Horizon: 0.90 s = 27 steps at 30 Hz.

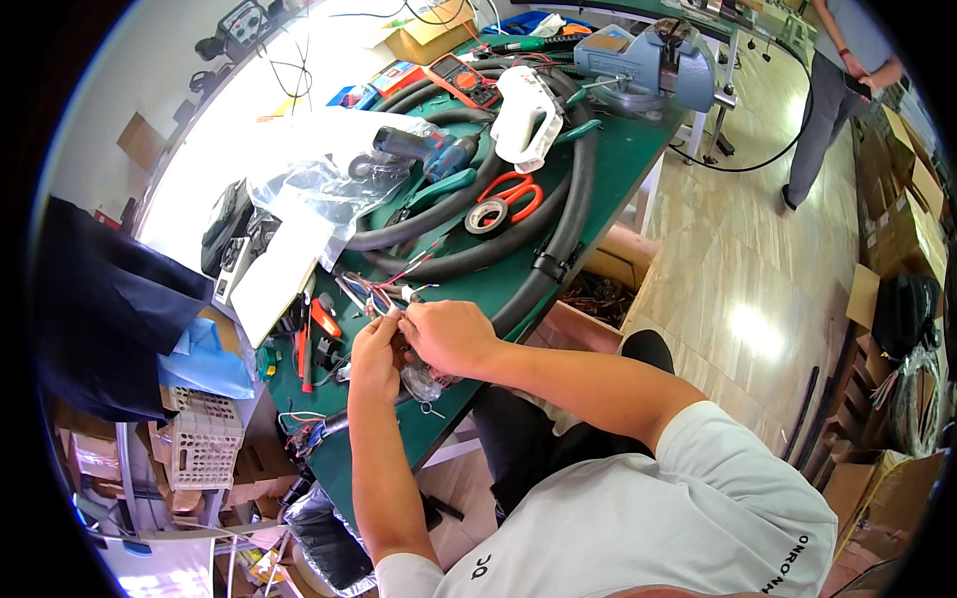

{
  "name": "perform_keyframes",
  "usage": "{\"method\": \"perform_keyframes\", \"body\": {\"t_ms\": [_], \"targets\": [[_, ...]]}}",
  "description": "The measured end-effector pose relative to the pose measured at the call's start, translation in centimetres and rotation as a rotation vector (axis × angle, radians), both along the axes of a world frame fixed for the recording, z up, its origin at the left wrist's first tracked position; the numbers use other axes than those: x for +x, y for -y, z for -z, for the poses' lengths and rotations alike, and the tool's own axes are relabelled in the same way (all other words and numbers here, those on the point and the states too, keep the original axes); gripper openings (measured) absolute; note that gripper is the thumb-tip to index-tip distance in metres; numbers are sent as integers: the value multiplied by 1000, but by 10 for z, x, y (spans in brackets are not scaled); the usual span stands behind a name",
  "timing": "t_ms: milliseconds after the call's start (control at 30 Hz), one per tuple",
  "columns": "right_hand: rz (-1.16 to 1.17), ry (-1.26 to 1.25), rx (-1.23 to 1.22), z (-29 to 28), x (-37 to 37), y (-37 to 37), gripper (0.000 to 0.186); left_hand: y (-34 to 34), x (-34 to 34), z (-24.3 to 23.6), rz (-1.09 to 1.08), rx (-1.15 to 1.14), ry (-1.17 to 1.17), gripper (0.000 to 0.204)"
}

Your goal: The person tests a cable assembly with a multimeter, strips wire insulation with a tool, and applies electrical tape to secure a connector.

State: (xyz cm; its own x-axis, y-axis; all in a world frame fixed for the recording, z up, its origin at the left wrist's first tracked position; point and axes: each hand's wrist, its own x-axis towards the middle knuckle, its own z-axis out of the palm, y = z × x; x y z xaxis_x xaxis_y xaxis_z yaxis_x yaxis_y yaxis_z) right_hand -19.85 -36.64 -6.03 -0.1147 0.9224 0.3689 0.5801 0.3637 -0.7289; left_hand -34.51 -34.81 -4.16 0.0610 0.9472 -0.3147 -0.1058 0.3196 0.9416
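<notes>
My left hand (376, 351) and my right hand (449, 335) meet at the near edge of the green workbench, fingers closed and fingertips together. Between them they pinch thin coloured wires (377, 295), which fan out just beyond the fingertips; the exact spot of the grip is hidden. A small clear plastic bag (421, 383) lies under my hands. To the left are an orange-handled tool (324, 317) and a red-handled one. Beyond my hands, a thick black cable (573, 214) lies coiled, with red-handled scissors (526, 189) and a roll of black tape (486, 216) on it.
A white plastic housing (523, 125), a blue cordless drill (439, 154), a red multimeter (464, 80) and a large clear bag (309, 179) crowd the bench. A blue vise (648, 65) stands at its far right. A wooden box (638, 274) is below; another person (842, 90) stands far right.
</notes>
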Motion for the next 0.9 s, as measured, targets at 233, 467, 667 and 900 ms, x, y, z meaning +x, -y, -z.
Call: {"method": "perform_keyframes", "body": {"t_ms": [233,467,667,900], "targets": [[62,-42,381,-63,121,-17,21,0,2,2,-39,15,-158,24],[388,372,389,-128,309,-201,24,14,11,-10,-149,27,-288,27],[315,692,-14,-142,367,-331,26,11,19,-9,-109,-162,-382,30],[290,723,-363,-133,451,-424,25,5,39,-2,-102,-125,-538,26]]}}
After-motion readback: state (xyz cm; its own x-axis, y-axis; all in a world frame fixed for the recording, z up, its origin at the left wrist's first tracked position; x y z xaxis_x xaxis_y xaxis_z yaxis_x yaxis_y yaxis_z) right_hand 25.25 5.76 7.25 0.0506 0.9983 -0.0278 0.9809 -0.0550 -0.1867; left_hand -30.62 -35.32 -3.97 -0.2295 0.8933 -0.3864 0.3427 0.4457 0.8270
